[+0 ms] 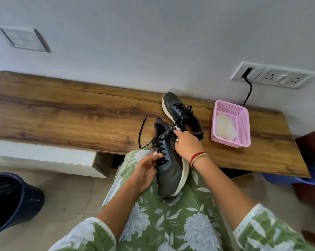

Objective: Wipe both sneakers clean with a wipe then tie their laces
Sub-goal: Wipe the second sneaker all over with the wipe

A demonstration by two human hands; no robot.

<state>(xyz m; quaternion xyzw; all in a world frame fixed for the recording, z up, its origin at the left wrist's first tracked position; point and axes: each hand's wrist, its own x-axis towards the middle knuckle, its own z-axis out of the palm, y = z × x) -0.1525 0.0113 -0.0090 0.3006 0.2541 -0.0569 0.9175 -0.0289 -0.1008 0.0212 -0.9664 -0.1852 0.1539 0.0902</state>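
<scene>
A dark grey sneaker [168, 171] with a white sole lies on my lap, toe toward me, its black laces loose. My left hand [145, 171] grips its left side by the eyelets, thumb on the laces. My right hand [186, 144] presses a white wipe, mostly hidden under the fingers, against the sneaker's right side near the collar. The second sneaker [178, 111] stands on the wooden bench [62, 116], laces untied. A pink basket [243, 127] to its right holds white wipes [224, 126].
A loose lace end [141, 131] trails over the bench edge. A dark blue bin [13, 198] stands on the floor at the left. A black cable [249, 93] runs from a wall socket down behind the basket. A blue tub [312, 176] sits under the bench's right end.
</scene>
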